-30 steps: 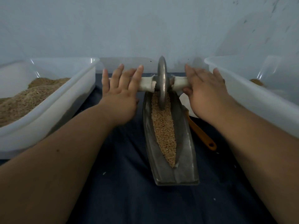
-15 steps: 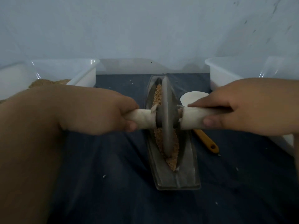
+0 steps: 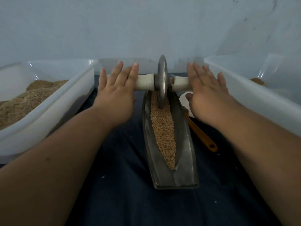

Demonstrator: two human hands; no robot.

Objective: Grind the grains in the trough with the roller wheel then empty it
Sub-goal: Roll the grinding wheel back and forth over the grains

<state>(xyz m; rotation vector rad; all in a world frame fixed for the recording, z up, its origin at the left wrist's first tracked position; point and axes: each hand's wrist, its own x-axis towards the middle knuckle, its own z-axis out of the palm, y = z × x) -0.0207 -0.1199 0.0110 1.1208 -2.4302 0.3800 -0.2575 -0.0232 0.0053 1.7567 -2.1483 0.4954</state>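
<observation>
Fingers straight, my left hand (image 3: 115, 98) and right hand (image 3: 208, 101) press the grey metal roller wheel (image 3: 162, 82) at the far end of the grey boat-shaped trough (image 3: 184, 173) — its length runs toward me.

Reaches both bare arms straight out toward the far side, forearms running in from the near left and near right corners and drawing closer together at the wrists. Holds the left hand (image 3: 116, 93) flat and palm down, fingers (image 3: 117, 71) straight, slightly spread, pointing far. Lays the right hand (image 3: 208, 95) flat likewise, level with the left and well apart from it, thumb (image 3: 189, 96) tucked low on the inner side.
</observation>
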